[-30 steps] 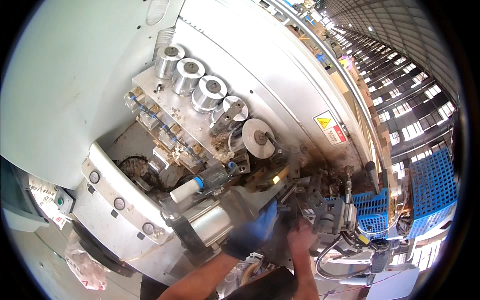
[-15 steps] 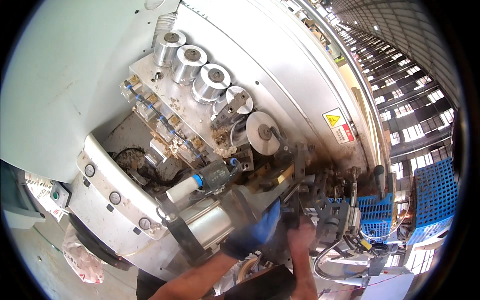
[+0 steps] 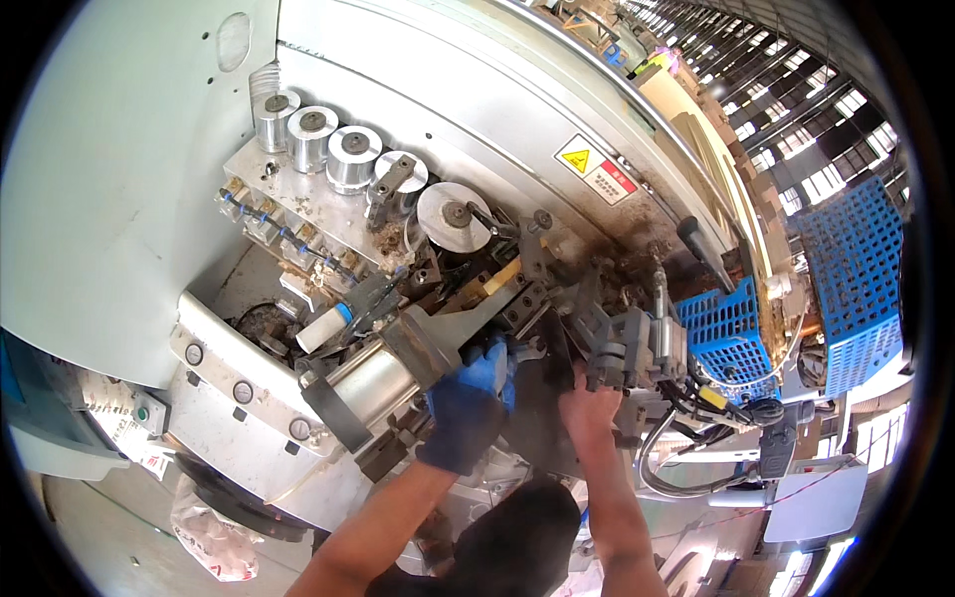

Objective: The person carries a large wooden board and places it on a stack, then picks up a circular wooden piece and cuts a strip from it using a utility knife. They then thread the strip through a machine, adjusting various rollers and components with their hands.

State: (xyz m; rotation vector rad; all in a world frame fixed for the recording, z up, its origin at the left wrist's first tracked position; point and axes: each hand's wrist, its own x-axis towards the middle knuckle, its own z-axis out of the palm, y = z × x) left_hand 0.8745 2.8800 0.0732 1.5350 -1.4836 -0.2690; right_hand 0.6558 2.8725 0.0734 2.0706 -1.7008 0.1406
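My left hand (image 3: 468, 408), in a glove with a dark back and blue fingers, is closed just right of the silver air cylinder (image 3: 373, 383). Out of its fingers sticks the grey open jaw of a wrench (image 3: 531, 348), below a black metal block (image 3: 523, 308). Bare and closed, my right hand (image 3: 589, 406) is by the lower end of a grey clamp-like mechanism (image 3: 627, 343). Its fingertips are partly hidden, and what they hold cannot be made out. Between my hands lies a dark, flat surface (image 3: 542, 408).
Several silver rollers (image 3: 355, 159) line a dusty plate at the upper left. A larger pressure wheel (image 3: 454, 217) stands beyond the cylinder. Pressure gauges (image 3: 243, 391) sit on the front panel. Blue perforated guards (image 3: 731, 333) and cables (image 3: 652, 453) are on the right.
My view has shifted, so the machine appears farther left. My left hand has drawn back nearer to me from the black block, and the wrench jaw now shows. My right hand stays by the grey mechanism.
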